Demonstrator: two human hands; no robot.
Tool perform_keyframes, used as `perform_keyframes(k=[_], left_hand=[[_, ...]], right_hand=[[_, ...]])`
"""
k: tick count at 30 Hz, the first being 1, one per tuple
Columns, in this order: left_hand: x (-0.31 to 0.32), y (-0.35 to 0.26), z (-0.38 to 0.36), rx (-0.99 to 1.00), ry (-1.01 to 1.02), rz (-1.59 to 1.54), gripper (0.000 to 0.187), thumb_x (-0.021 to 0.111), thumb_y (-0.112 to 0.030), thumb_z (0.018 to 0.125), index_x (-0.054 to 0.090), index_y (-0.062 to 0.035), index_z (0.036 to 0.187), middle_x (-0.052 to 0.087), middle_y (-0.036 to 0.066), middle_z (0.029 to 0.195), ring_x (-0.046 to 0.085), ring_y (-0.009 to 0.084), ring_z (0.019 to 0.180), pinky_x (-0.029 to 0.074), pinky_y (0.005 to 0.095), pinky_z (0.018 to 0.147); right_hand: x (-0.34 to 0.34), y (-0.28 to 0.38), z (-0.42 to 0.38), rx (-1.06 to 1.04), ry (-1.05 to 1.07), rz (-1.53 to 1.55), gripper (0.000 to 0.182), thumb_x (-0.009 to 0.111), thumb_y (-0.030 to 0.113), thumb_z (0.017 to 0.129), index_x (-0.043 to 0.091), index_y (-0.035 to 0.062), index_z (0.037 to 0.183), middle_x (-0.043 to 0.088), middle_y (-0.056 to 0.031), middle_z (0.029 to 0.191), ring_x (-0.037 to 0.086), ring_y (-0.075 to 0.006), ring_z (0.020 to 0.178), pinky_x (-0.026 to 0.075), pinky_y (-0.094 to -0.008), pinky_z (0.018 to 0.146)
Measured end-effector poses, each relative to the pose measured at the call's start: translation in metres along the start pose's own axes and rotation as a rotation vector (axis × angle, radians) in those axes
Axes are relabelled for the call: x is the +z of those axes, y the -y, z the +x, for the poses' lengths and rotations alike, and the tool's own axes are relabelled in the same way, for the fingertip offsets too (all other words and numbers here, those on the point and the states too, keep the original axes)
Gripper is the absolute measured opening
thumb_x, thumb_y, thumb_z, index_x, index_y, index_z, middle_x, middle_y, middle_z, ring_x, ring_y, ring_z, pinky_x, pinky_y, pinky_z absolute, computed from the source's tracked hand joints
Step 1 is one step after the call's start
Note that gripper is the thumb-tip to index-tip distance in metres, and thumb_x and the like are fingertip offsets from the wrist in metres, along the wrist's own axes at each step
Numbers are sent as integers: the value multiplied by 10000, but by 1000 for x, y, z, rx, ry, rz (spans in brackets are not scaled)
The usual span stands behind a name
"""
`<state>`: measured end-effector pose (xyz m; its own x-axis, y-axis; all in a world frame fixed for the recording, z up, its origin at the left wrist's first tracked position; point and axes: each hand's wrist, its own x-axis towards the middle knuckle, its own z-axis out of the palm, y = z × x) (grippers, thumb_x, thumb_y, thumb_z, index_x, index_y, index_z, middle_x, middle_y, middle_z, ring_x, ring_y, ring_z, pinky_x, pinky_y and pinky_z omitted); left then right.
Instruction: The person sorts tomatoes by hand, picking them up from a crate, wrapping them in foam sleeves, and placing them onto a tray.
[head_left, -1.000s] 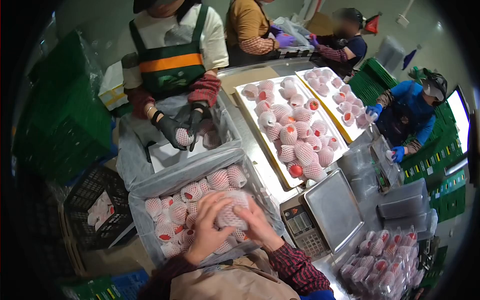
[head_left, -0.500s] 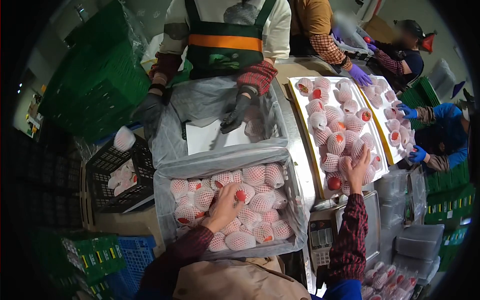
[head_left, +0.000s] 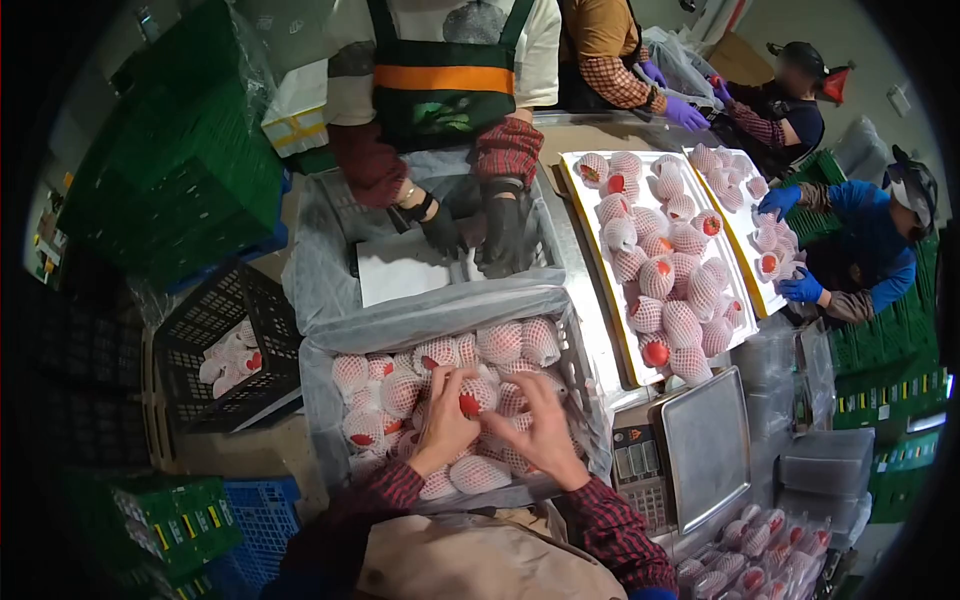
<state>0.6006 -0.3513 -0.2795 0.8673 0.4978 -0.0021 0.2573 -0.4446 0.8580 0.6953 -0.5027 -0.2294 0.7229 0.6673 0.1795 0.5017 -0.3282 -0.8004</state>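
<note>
Both my hands are over a lined crate of red fruits in white foam nets. My left hand curls its fingers and thumb around a netted fruit whose red skin shows. Just to its right, my right hand has its fingers apart and bent over the netted fruits, its thumb close to that same fruit. The fruits under my right palm are partly hidden. Right of the crate, a white tray holds many more netted fruits.
Across from me, a co-worker's gloved hands reach into a second lined crate with a white sheet. A scale and metal pan stand at right. A black crate is at left. Co-workers handle another tray.
My right hand has moved left from the tray to the crate, beside my left hand. The co-worker's hands opposite have come together inside their crate.
</note>
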Motion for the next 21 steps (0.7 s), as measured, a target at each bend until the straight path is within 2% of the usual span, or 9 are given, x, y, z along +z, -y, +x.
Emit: perform_keyframes(k=[3,5,7,8,9,11,16,19,21], left_hand=[[-26,-29,-20,105,-34,-19,589,807,-43,676,592,-86,1223,489,169,1223,547,397,1172,475,450,978],[-42,-38,-30,131,-60,-37,598,828,-62,688,605,-76,1243,487,165,1258,548,374,1197,481,443,989],[-54,-43,-40,128,-53,-193,656,846,-106,725,569,-67,1318,490,152,1298,543,309,1255,503,390,994],[-58,-47,-44,77,-20,-410,650,823,-137,822,518,-54,1390,501,119,1346,555,228,1257,513,330,1000],[-60,-46,-44,85,-24,-415,650,823,-137,822,518,-54,1390,501,119,1346,555,228,1257,513,330,1000],[-67,-40,-44,-223,120,-1002,608,781,-130,900,481,-40,1421,541,97,1325,579,187,1217,514,300,1001],[-67,-24,-47,-339,408,-1329,566,754,-154,935,497,27,1406,606,115,1303,593,196,1216,466,342,1079],[-67,-27,-59,-388,497,-1545,569,753,-181,937,506,57,1391,604,128,1333,596,218,1225,445,373,1105],[-66,-27,-65,-371,530,-1737,593,762,-207,930,504,56,1395,605,136,1343,597,234,1235,446,396,1106]], right_hand=[[26,10,-6,136,91,114,414,800,209,866,608,-2,1166,591,-159,1169,647,-244,1010,538,-304,785],[28,24,-5,116,69,130,313,753,182,922,592,-20,1098,600,-128,1059,634,-195,929,534,-311,765],[35,27,-10,102,-109,323,212,677,144,991,582,-24,1078,614,-70,966,580,-117,849,513,-311,705],[33,36,-12,204,-127,523,141,624,123,1031,581,-9,1060,607,-8,910,534,-62,844,482,-281,706],[31,39,-13,195,-128,516,141,624,123,1031,581,-9,1060,607,-8,910,534,-62,844,482,-281,706],[26,44,-18,305,-139,747,101,625,115,1032,594,21,1054,591,15,917,528,-60,789,442,-225,690],[10,65,-16,512,-171,1210,98,577,163,1057,609,71,1060,580,36,941,524,-45,880,418,-221,824],[-3,49,-19,467,-181,1226,105,573,173,1062,610,75,1061,591,30,949,540,-49,910,432,-225,845],[2,24,-25,429,-259,1008,69,561,111,1053,601,56,1061,604,15,958,565,-62,911,456,-222,833]])
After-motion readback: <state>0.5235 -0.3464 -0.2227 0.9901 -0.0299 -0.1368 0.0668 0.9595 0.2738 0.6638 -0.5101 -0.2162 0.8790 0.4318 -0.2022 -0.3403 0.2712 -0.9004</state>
